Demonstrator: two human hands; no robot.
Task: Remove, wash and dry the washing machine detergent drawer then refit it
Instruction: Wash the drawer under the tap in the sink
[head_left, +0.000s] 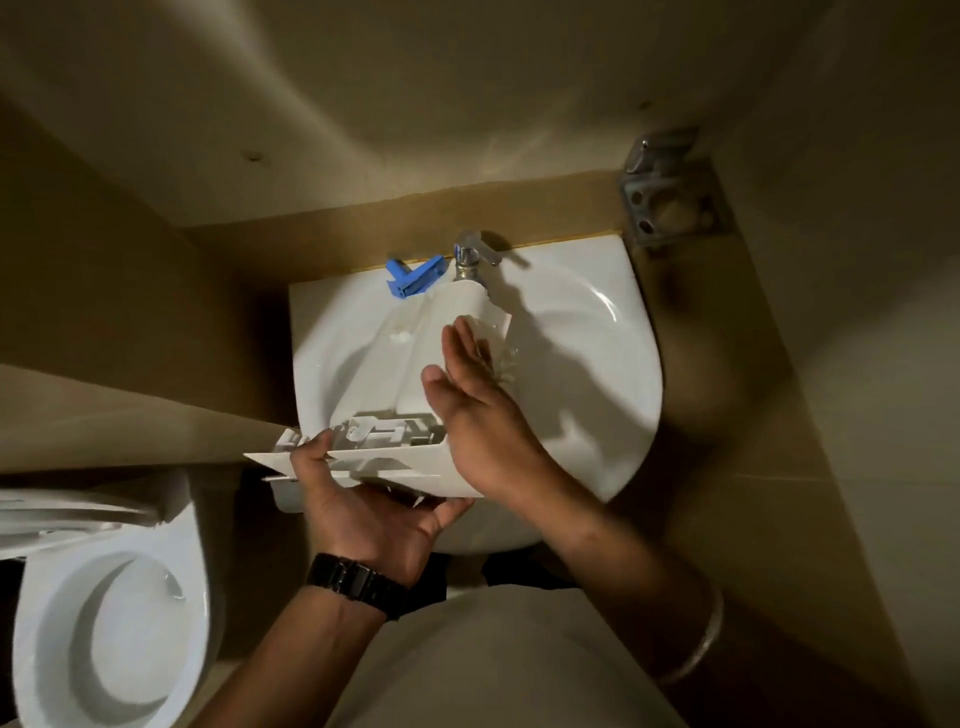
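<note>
— Gripping what, left hand (363, 499)?
— Front panel of the white drawer (410, 364), fingers curled round it from below; held over the sink (597, 364), far end tipped up under the tap (470, 254).
— And right hand (470, 410)?
— Open and flat, fingers together, pressed along the drawer's right side. Holding nothing.
— Anything near?
— Blue insert (415, 278) on the sink's back ledge, left of the tap.

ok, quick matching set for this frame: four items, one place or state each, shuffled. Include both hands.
1. left hand
2. right hand
3. blue insert
4. detergent drawer

A. lying on the sink ledge left of the tap
B. flat and open against the drawer's side
C. gripping the front panel end
D. tilted over the basin, far end under the tap

Pairs: 1-C, 2-B, 3-A, 4-D
</note>
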